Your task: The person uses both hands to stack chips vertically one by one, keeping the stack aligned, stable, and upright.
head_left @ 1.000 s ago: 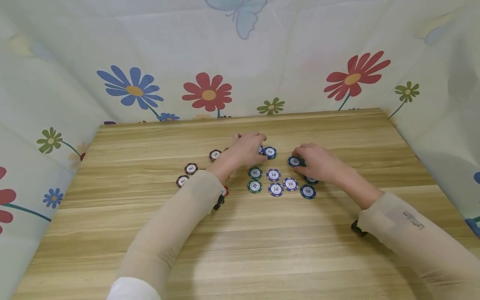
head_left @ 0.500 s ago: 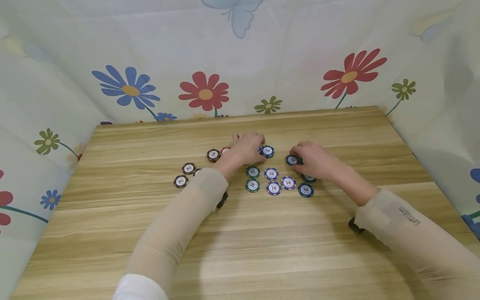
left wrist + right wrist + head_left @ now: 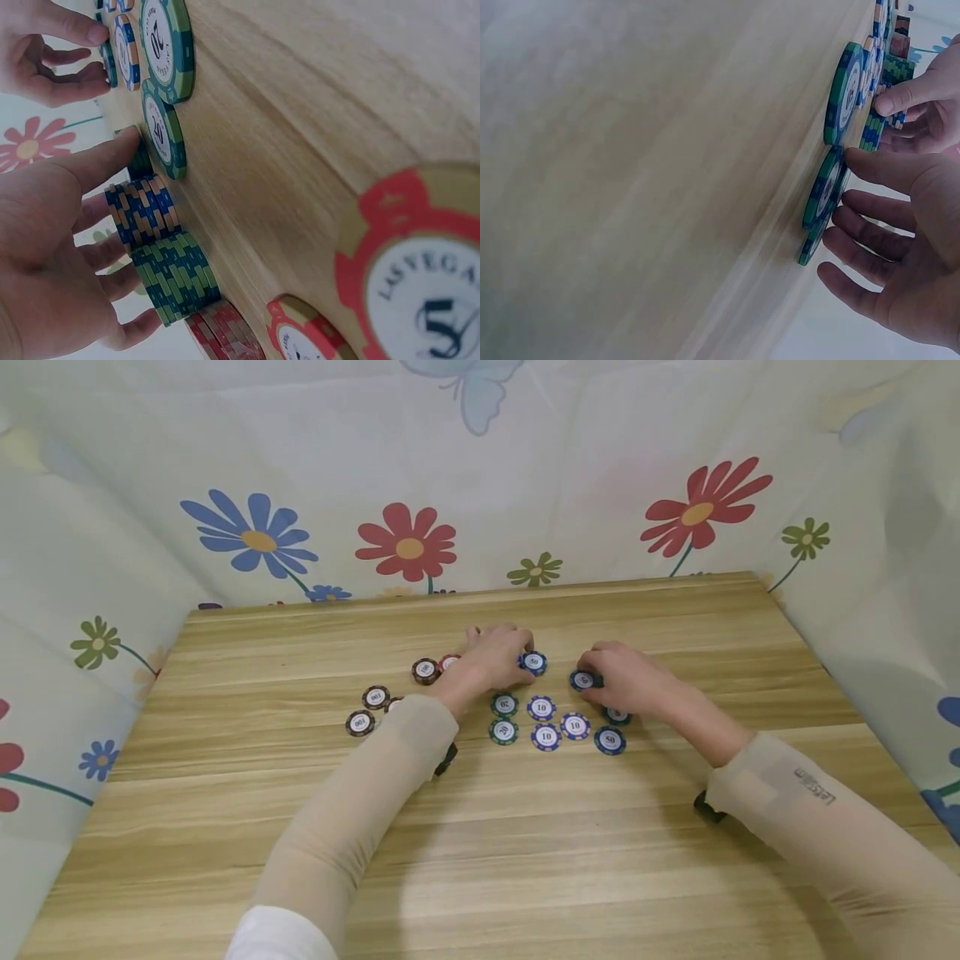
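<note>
Several chip stacks, axes upright

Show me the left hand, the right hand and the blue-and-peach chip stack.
Left hand [image 3: 494, 657]: head view, back of the hand.
Right hand [image 3: 632, 679]: head view, back of the hand.
Blue-and-peach chip stack [image 3: 148, 214]: left wrist view, side of the stack.

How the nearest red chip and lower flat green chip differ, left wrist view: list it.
The red chip has a red-and-tan rim, the flat green chip a mostly green one. The red chip reads 5, the flat green chip 20. Both show white centers.
</note>
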The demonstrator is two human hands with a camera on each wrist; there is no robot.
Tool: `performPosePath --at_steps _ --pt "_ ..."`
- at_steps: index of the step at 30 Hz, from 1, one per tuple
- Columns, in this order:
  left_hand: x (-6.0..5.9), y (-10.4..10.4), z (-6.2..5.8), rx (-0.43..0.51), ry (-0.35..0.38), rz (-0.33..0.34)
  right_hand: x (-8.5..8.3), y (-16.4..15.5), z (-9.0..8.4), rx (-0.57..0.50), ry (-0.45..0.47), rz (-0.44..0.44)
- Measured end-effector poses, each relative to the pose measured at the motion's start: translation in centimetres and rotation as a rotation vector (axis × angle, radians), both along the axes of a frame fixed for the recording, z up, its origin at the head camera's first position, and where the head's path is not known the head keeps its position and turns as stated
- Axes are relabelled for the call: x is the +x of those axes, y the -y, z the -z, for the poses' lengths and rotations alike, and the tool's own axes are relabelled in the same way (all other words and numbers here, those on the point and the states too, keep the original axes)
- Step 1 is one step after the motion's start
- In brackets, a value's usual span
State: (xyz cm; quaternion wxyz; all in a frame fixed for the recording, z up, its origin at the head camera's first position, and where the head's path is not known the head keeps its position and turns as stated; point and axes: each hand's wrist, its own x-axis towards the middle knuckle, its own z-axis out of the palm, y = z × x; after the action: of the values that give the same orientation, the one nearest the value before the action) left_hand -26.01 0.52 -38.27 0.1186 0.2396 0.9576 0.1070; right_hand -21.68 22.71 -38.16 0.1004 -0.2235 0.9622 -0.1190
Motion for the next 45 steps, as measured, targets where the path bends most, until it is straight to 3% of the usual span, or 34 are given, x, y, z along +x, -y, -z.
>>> performPosePath --at_steps 8,26,35,45 --pt "-0.3 -0.3 0.0 -0.01 -0.026 0.008 -0.3 0.0 -0.1 0.003 0.028 0.0" --pt "-0.2 -0.4 0.0 0.024 -0.002 0.013 -0.8 0.1 0.5 -0.007 0.043 0.022" --pt "-0.3 -0.3 0.1 0.04 0.028 -0.013 -1.4 1.1 0.3 -0.1 -0.075 -0.008" --pt "-0.3 0.1 0.1 0.05 0.046 -0.022 -1.9 2.7 0.3 -0.158 -0.139 -0.026"
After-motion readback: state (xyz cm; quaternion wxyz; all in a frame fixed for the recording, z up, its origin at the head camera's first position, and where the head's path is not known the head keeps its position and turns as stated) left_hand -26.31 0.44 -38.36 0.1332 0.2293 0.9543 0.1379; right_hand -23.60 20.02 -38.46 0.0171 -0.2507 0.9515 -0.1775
